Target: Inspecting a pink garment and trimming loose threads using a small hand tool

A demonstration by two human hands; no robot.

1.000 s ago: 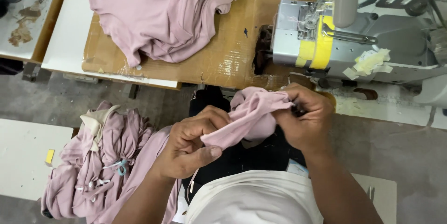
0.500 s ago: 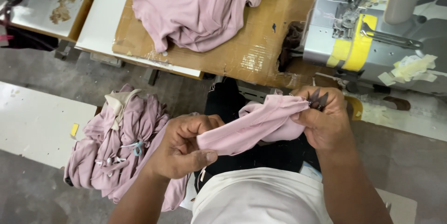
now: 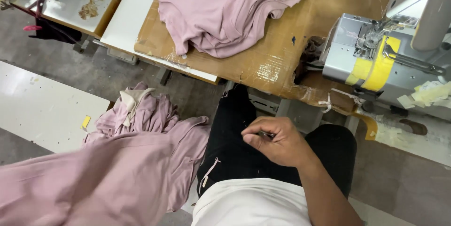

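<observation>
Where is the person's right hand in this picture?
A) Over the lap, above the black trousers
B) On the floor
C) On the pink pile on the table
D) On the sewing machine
A: the right hand rests in a loose fist over the black trousers, apart from the sewing machine.

Left hand out of view; blurred pink garment cut off at the lower-left edge

A small dark metal tool sat pinched in the right hand over the lap; pink garment blurred, spread lower left.
</observation>
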